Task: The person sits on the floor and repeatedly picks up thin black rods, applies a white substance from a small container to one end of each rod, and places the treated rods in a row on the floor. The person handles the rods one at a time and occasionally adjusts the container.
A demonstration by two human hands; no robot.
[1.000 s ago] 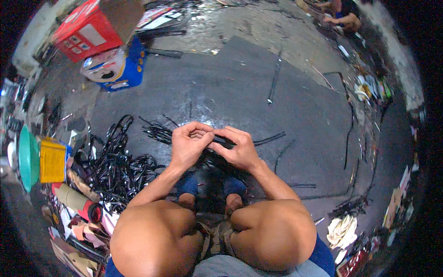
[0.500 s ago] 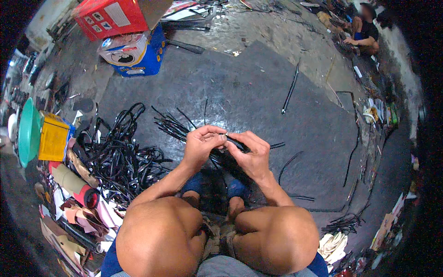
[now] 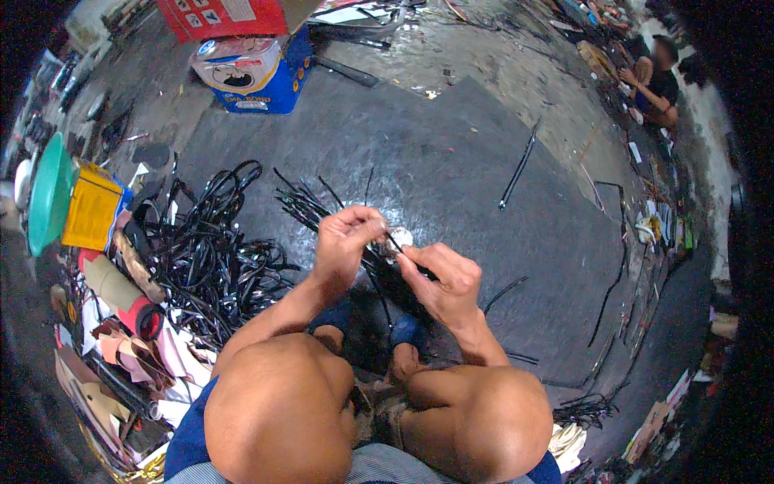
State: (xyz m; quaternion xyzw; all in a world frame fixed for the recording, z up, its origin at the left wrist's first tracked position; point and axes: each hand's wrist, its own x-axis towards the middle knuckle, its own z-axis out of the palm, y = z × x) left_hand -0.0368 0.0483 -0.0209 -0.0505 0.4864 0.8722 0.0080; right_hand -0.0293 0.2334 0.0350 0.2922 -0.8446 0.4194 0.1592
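My left hand (image 3: 345, 242) and my right hand (image 3: 445, 282) are both closed in front of my knees. A thin black strip (image 3: 394, 241) runs between them, its ends pinched in my fingertips. Behind it shows a small whitish round thing (image 3: 402, 236), too small to make out. A bundle of black strips (image 3: 297, 203) lies on the floor just beyond my left hand, partly hidden by it. Further left spreads a large tangled heap of glossy black strips (image 3: 211, 242).
A blue and white tin (image 3: 256, 85) stands at the back left under a red box (image 3: 230, 18). On the left are a yellow tin (image 3: 90, 211), a green basin (image 3: 50, 194) and a cardboard roll (image 3: 117, 290). Another person (image 3: 657, 81) squats at the far right.
My hands have drawn apart, and the black strip now shows between them. The whole view has shifted, so the surroundings sit differently in the picture.
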